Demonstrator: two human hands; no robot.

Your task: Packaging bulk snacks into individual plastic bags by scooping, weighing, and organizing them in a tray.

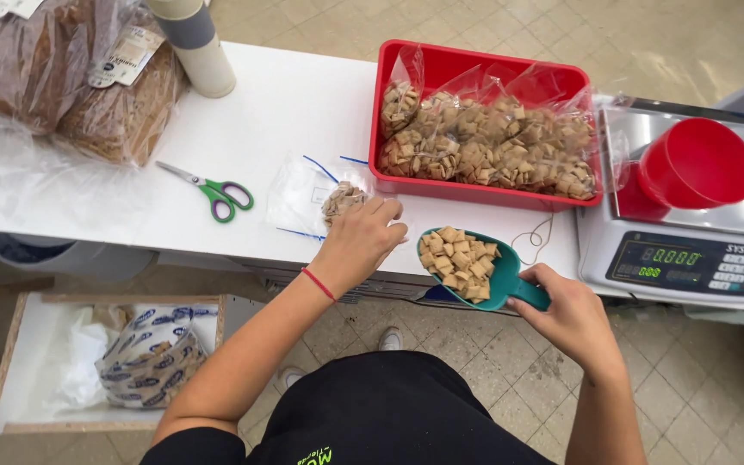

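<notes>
Several filled bags [488, 155] already lie in the red tray [475, 62]; left hand [362, 243] pinches a barely filled bag [320, 196], right hand [572, 317] grips a loaded teal scoop [467, 265].

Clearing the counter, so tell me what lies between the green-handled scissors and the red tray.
In the head view, between the scissors and the red tray lies a clear plastic bag with a few cereal squares, which the left hand touches.
</notes>
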